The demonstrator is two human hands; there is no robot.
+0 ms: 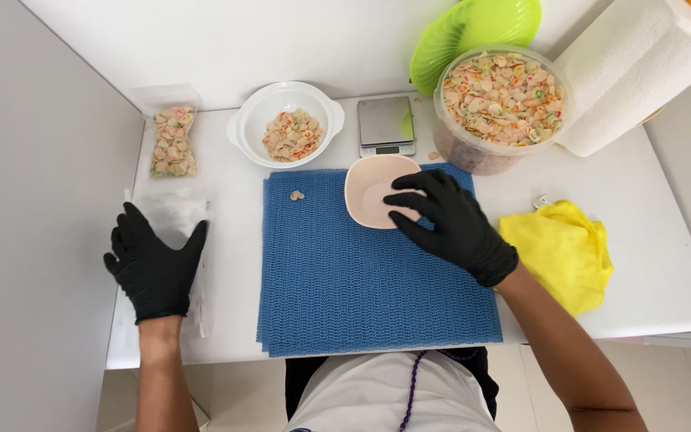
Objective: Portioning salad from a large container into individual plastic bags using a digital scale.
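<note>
Both my hands wear black gloves. My left hand [152, 264] lies flat with fingers spread on a stack of clear plastic bags [171, 214] at the table's left edge. My right hand [445, 224] rests on the rim of a small, empty pale pink bowl [369, 190] that sits at the far edge of a blue mesh mat [361, 280]. One loose pasta shell [297, 195] lies on the mat's far left corner.
A white handled bowl [281, 100] with some coloured pasta, a small digital scale [386, 125], and a large clear tub [473, 152] full of pasta stand at the back. A green lid [457, 32], paper towel roll [633, 72], yellow cloth [565, 248] and a filled pasta bag [173, 142] surround them.
</note>
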